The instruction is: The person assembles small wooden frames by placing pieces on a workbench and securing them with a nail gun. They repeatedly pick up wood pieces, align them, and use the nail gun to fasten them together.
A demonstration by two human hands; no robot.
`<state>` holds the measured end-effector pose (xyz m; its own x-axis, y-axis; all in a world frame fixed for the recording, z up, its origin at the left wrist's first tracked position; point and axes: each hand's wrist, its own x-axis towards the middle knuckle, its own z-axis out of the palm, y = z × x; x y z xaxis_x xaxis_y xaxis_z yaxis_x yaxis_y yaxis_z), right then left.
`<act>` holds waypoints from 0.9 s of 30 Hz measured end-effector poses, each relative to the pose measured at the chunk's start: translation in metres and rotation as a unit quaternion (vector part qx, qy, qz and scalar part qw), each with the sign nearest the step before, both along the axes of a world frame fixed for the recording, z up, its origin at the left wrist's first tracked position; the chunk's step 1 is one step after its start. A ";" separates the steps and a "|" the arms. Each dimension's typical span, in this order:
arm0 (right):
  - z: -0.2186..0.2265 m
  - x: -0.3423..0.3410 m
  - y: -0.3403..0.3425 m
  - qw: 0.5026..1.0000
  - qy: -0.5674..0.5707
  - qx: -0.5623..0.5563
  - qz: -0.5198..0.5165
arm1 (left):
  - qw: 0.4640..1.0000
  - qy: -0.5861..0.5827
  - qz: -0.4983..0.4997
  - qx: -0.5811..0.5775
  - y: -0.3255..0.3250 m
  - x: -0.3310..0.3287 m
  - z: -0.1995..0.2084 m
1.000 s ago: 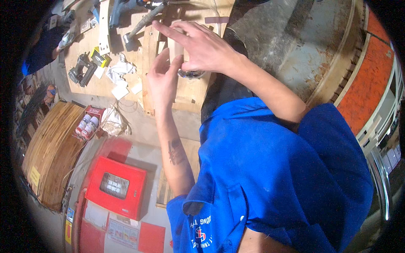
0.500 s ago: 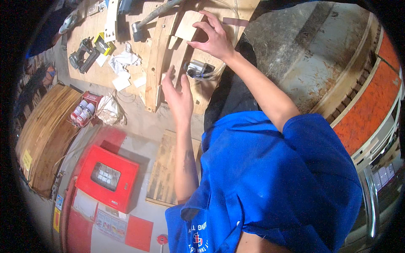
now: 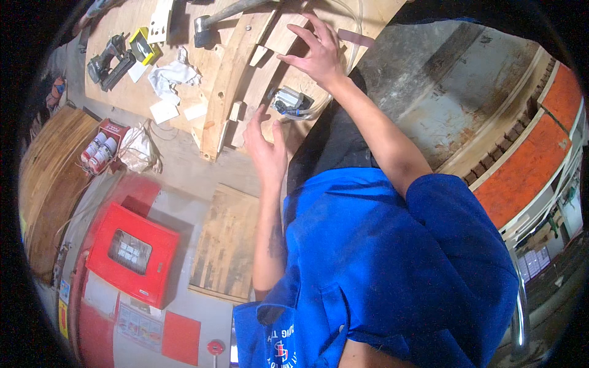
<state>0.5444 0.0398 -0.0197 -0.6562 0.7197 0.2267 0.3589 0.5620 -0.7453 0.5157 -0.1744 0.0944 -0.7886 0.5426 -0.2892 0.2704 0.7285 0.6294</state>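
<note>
My right hand (image 3: 322, 56) reaches over the workbench, its curved fingers and thumb spanning a pale flat wooden block (image 3: 277, 37). The block sits beside a long curved wooden frame (image 3: 230, 86). How firmly the fingers press on its edges is hard to see. My left hand (image 3: 265, 142) is open, fingers apart and holding nothing, near the frame's lower end. Between my hands lies a small grey metal pneumatic device (image 3: 289, 100) with blue fittings and clear hoses. Small wooden pegs (image 3: 260, 56) stick out from the frame's side.
A hammer (image 3: 204, 32) lies across the frame's far end. Farther left are a black nail gun (image 3: 111, 61), a yellow box (image 3: 143, 46), a white cloth (image 3: 173, 78) and white cards (image 3: 164, 112). Below the bench stand spray cans (image 3: 101, 152) and a red cabinet (image 3: 132, 253).
The wooden block appears lower and flatter against the work beside the frame. My left hand has dropped away slightly from the frame. The whole view has shifted a little.
</note>
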 end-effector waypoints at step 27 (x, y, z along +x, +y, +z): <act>0.010 -0.004 0.002 0.989 -0.108 0.099 0.012 | 0.992 0.105 0.037 -0.063 -0.015 -0.036 -0.014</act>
